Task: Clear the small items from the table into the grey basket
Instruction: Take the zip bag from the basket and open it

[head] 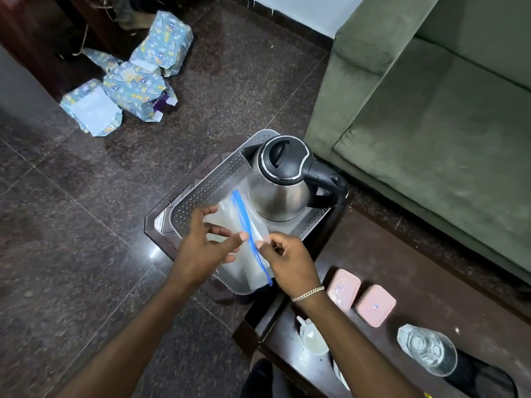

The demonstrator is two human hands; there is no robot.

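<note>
A grey perforated basket (201,193) sits on a small dark stool, with a steel electric kettle (280,179) standing in its far end. Over the basket's near end I hold a clear zip bag with a blue seal strip (244,222). My right hand (290,261) pinches the bag's near edge by the strip. My left hand (204,244) has its fingers spread against the bag's left side. On the dark table at lower right lie two pink lidded boxes (343,288) (375,304), a clear glass tumbler (428,351) and a small white cup (313,337).
A green sofa (431,110) stands right behind the stool and table. Several blue patterned paper packages (135,79) lie on the dark stone floor at upper left, beside dark wooden furniture (34,38). The floor to the left of the stool is bare.
</note>
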